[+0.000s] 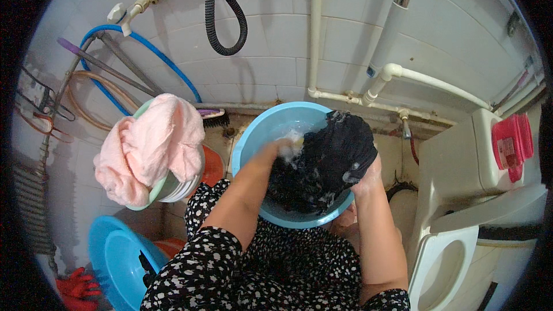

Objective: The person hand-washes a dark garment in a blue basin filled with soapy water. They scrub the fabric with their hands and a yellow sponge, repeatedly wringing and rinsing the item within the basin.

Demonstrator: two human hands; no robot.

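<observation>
A light blue basin (253, 132) holds sudsy water and a wet black cloth garment (337, 155) streaked with foam. My right hand (368, 177) grips the garment's right edge and lifts that side above the basin's rim. Over the water, my left hand (285, 147) is at the garment's left side, among white suds. It is blurred, and its fingers are mostly hidden. Something small and yellowish shows by its fingertips, too unclear to name.
Pink towels (155, 144) are heaped on a pale green basin at the left. A second blue basin (115, 253) stands below it, near red rubber gloves (78, 288). A scrubbing brush (213, 116) lies by the wall. The toilet (446, 259) is at the right.
</observation>
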